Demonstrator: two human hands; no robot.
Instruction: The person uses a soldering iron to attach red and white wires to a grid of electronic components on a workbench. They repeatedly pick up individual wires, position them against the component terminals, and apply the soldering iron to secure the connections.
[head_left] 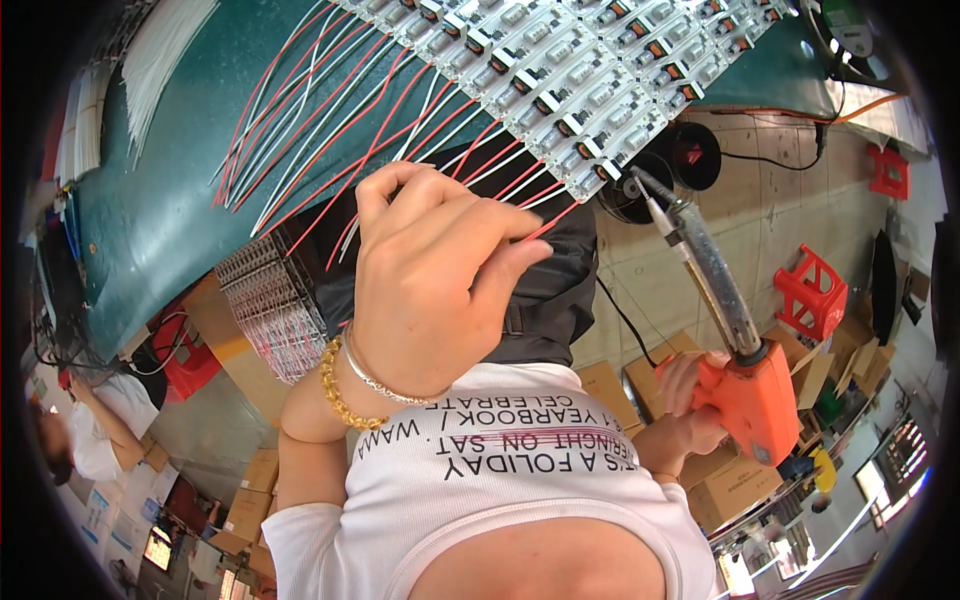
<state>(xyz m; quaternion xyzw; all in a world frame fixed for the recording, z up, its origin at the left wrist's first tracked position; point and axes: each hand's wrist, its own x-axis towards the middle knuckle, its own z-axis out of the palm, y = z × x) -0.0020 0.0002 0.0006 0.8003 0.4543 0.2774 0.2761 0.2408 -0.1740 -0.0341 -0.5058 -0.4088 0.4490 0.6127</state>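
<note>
My left hand [430, 260], bracelets at its wrist, pinches a thin red wire [560, 220] between thumb and forefinger at the near corner of a panel of small circuit boards [560, 85]. More red and white wires [310, 130] fan out from the panel's near-left edge, some passing behind the hand. My right hand [690, 405] is wrapped round the handle of an orange soldering gun [765, 400]. Its dark metal tip [640, 178] points up toward the panel's near corner, close to the wire; I cannot tell whether it touches.
The panel lies on a green-topped table [180, 220], with a bundle of white strips [160, 60] at the far left. Finished-looking wired strips [270, 300] hang below the table edge. Red stools [810, 295] and cardboard boxes [735, 490] stand on the floor. A person [100, 420] works at the left.
</note>
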